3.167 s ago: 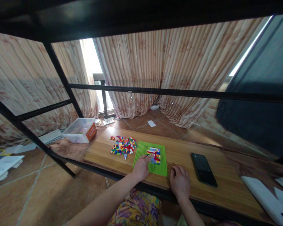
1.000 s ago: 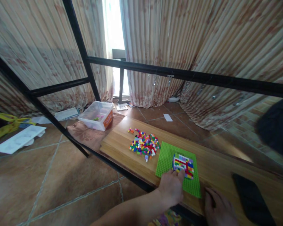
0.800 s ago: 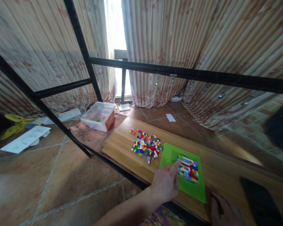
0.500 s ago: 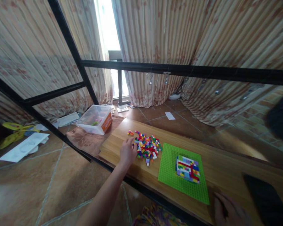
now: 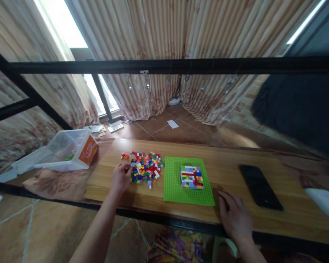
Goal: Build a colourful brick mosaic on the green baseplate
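Note:
My left hand (image 5: 121, 176) is at the left edge of a heap of small coloured building bricks (image 5: 146, 168), thumb and fingers pinched together. A light blue brick (image 5: 133, 164) sticks out at its fingertips. On the green baseplate (image 5: 172, 190) stands a low, square build of bricks (image 5: 192, 177), with red, white, yellow, blue and purple pieces on top. My right hand (image 5: 235, 212) rests on the table just right of the baseplate's near corner, fingers loosely bent and a little apart, holding nothing.
A black phone (image 5: 260, 187) lies on the wooden table (image 5: 224, 157) to the right. A clear plastic box (image 5: 71, 160) with an orange label sits beyond the table's left end. Behind runs a black metal rail (image 5: 164, 66) before curtains. A few bricks (image 5: 124, 156) lie apart from the heap.
The view has swung right and levelled, so the whole right hand and the phone now show. My left hand stays at the heap's left edge, and the build looks the same.

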Demonstrator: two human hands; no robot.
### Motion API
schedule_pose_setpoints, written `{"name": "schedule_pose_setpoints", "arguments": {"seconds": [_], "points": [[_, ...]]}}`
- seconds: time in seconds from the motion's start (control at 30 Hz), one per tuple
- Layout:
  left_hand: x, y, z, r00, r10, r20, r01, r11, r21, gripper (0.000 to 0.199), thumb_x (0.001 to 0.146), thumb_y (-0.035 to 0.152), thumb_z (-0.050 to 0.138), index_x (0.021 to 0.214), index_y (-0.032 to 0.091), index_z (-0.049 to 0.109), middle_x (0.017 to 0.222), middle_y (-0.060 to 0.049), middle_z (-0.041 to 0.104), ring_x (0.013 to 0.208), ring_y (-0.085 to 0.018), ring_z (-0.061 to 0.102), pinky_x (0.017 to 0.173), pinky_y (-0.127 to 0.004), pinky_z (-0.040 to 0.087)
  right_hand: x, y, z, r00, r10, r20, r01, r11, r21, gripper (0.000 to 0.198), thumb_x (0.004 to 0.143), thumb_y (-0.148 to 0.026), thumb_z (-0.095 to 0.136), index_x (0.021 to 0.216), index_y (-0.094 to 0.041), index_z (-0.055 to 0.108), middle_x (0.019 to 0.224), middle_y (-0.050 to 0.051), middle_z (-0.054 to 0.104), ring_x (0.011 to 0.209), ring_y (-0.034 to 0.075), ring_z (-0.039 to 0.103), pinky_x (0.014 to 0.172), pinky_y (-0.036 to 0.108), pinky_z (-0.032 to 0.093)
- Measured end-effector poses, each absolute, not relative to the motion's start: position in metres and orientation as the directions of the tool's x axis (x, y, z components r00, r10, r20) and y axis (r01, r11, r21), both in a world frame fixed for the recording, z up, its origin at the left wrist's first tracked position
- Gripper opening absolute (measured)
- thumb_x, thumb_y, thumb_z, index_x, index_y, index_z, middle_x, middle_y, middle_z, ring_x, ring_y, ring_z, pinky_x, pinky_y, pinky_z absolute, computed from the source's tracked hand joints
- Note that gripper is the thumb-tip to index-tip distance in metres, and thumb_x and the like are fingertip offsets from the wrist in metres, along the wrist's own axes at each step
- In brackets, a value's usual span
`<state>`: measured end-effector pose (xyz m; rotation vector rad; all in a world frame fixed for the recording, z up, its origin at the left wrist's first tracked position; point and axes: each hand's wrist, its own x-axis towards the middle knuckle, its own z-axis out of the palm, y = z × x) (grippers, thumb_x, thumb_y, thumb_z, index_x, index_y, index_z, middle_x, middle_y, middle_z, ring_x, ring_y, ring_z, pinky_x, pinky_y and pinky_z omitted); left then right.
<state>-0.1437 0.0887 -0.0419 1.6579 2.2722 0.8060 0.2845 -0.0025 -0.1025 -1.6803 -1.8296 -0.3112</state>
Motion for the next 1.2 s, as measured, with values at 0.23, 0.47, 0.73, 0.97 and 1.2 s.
{"name": "schedule_pose_setpoints", "arguments": {"seconds": [0.23, 0.47, 0.73, 0.97, 1.2], "points": [[-0.145, 0.068, -0.033, -0.411, 0.906, 0.105, 0.676, 0.225, 0.702, 0.026, 0.076, 0.039, 0.057, 0.082, 0.019, 0.072, 0.091, -0.005, 0.069, 0.066, -0.017, 0.065, 0.063, -0.028, 0.052, 0.283, -0.002, -0.100, 0.013, 0.804, 0.595, 0.954, 0.168, -0.248, 0.029, 0.096, -0.032, 0.046, 0.103, -0.016, 0.069, 0.107, 0.012, 0.069, 0.098, 0.023, 0.060, 0.089, 0.037, 0.048], [-0.143, 0.051, -0.034, -0.377, 0.915, 0.147, 0.681, 0.166, 0.713, 0.029, 0.077, 0.042, 0.057, 0.082, 0.017, 0.072, 0.088, -0.006, 0.068, 0.071, -0.018, 0.064, 0.068, -0.030, 0.053, 0.283, -0.003, -0.100, 0.022, 0.798, 0.602, 0.951, 0.169, -0.259, 0.027, 0.095, -0.032, 0.047, 0.102, -0.017, 0.069, 0.106, 0.011, 0.070, 0.098, 0.023, 0.061, 0.089, 0.039, 0.048], [-0.141, 0.043, -0.037, -0.307, 0.936, 0.174, 0.756, 0.128, 0.642, 0.023, 0.080, 0.035, 0.057, 0.084, 0.018, 0.072, 0.094, -0.008, 0.068, 0.082, -0.021, 0.066, 0.079, -0.034, 0.054, 0.286, -0.003, -0.105, 0.031, 0.812, 0.583, 0.958, 0.143, -0.249, 0.031, 0.095, -0.035, 0.045, 0.104, -0.017, 0.070, 0.108, 0.012, 0.069, 0.100, 0.025, 0.062, 0.091, 0.041, 0.048], [-0.132, 0.033, -0.041, -0.236, 0.903, 0.358, 0.814, -0.018, 0.580, 0.021, 0.080, 0.030, 0.061, 0.093, 0.018, 0.071, 0.107, -0.011, 0.065, 0.101, -0.027, 0.063, 0.095, -0.043, 0.051, 0.287, -0.002, -0.102, -0.026, 0.779, 0.626, 0.957, 0.200, -0.208, 0.027, 0.095, -0.032, 0.048, 0.102, -0.016, 0.069, 0.105, 0.011, 0.070, 0.096, 0.025, 0.063, 0.087, 0.040, 0.050], [-0.111, 0.036, -0.043, -0.113, 0.910, 0.400, 0.915, -0.061, 0.398, 0.018, 0.082, 0.022, 0.061, 0.095, 0.021, 0.074, 0.113, -0.012, 0.063, 0.104, -0.030, 0.059, 0.094, -0.047, 0.052, 0.287, -0.002, -0.102, -0.037, 0.770, 0.637, 0.959, 0.206, -0.193, 0.028, 0.095, -0.032, 0.048, 0.102, -0.016, 0.069, 0.104, 0.011, 0.070, 0.095, 0.025, 0.062, 0.085, 0.040, 0.050]]}}
